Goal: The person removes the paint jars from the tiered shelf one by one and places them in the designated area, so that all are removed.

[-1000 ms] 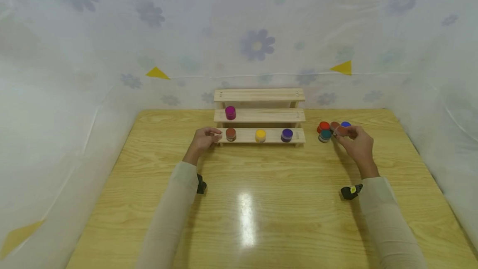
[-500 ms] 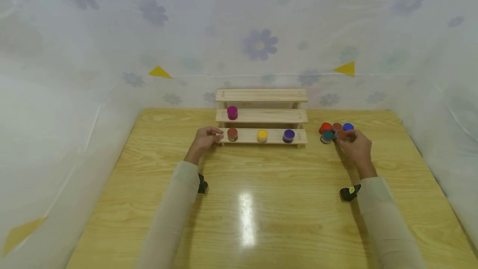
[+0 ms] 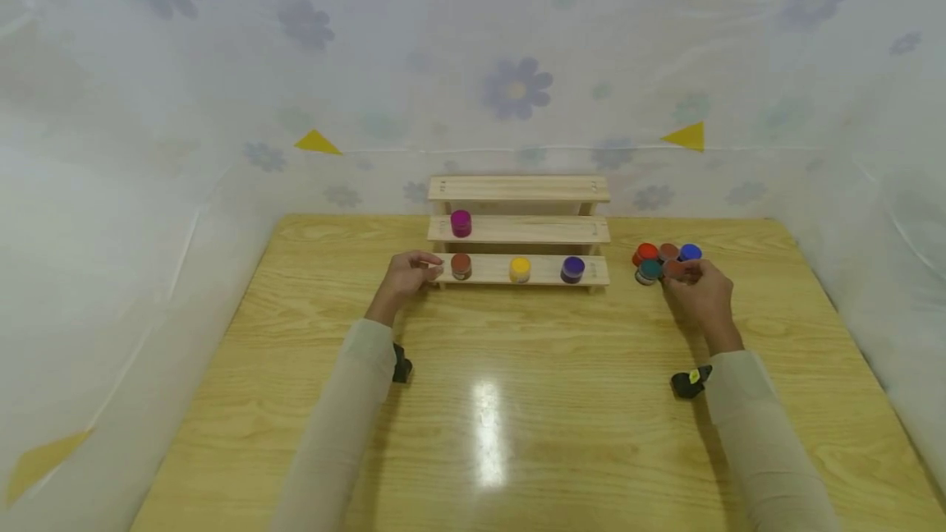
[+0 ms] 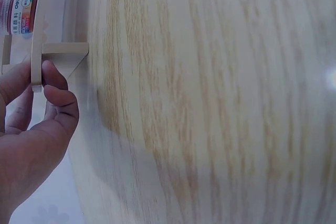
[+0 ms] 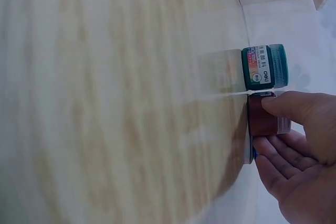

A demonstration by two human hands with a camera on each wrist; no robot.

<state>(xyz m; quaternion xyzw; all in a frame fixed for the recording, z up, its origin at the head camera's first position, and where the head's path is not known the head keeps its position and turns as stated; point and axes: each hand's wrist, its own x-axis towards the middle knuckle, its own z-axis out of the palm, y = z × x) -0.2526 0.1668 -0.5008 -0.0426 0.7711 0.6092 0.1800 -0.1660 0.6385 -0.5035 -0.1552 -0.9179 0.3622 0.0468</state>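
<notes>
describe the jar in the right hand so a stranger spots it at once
Find the three-step wooden rack at the back of the table, then look to its right. There, the reddish-brown jar is in the near row, beside the teal jar. Unlike the similar brown jar just behind it, it is pinched in the right hand.

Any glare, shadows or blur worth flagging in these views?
Head: a bright glare streak on the table, soft shadows beside the left sleeve and right sleeve; left wrist: a broad shadow near the left hand, a glare spot at the right edge; right wrist: table grain soft and blurred, the teal jar crisper, with a faint reflection.
</notes>
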